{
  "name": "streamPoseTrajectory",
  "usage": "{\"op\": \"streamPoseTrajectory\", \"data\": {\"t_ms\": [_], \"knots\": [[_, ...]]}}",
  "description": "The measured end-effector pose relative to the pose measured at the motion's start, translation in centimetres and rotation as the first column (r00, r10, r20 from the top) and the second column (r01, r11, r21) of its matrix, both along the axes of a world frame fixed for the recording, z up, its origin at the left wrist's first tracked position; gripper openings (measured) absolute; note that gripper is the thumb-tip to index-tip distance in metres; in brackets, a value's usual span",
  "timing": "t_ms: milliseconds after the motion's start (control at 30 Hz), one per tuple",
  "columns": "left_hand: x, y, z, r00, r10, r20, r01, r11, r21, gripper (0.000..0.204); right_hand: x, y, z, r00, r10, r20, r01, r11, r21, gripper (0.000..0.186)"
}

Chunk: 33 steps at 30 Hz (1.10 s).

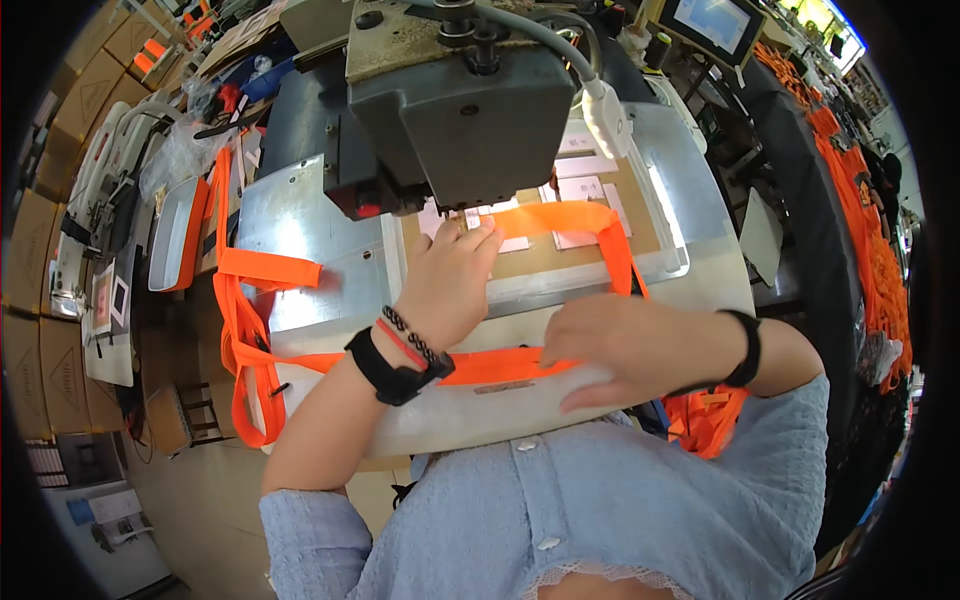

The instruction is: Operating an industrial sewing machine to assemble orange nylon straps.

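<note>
While flat, bright orange webbing strap [560, 219], looped

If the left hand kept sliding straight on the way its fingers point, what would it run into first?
Probably the dark head of the sewing machine. The left hand points up the plate, fingertips on the orange strap just below the head. How much room lies under it is unclear.

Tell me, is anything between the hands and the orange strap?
No. The left hand presses its fingertips on the orange strap just under the sewing machine head, and the right hand lies on the strap's lower run.
</note>
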State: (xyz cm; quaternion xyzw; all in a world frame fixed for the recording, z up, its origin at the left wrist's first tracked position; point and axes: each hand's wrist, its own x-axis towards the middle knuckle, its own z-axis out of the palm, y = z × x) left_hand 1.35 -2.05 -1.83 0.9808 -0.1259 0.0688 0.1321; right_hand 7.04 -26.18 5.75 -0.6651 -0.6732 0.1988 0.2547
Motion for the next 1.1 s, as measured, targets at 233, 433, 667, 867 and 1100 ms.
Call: {"op": "streamPoseTrajectory", "data": {"t_ms": [233,433,667,867,1100], "knots": [[0.3,0.5,0.7,0.997,0.013,-0.08,-0.012,1.0,0.022,0.048,-0.7,-0.1,-1.9,0.999,0.004,0.034,0.004,0.973,-0.229,0.027],[0.2,0.1,0.9,0.998,0.012,-0.06,-0.008,0.998,0.061,0.05,8.3,-5.2,4.0,0.957,-0.205,-0.205,0.169,0.969,-0.182,0.026],[0.1,0.2,0.4,1.0,-0.026,-0.01,0.027,0.998,0.05,0.052,13.0,-10.3,0.2,0.699,-0.65,0.299,0.662,0.746,0.074,0.03],[-0.1,0.2,1.1,0.999,-0.028,-0.045,0.031,0.998,0.048,0.052,0.3,-1.0,-2.1,0.951,-0.123,0.285,0.083,0.985,0.149,0.036],[0.0,0.1,0.7,1.0,0.001,-0.031,0.001,0.998,0.058,0.054,-1.6,3.5,-6.1,0.856,0.143,0.497,-0.182,0.983,0.031,0.021]]}}
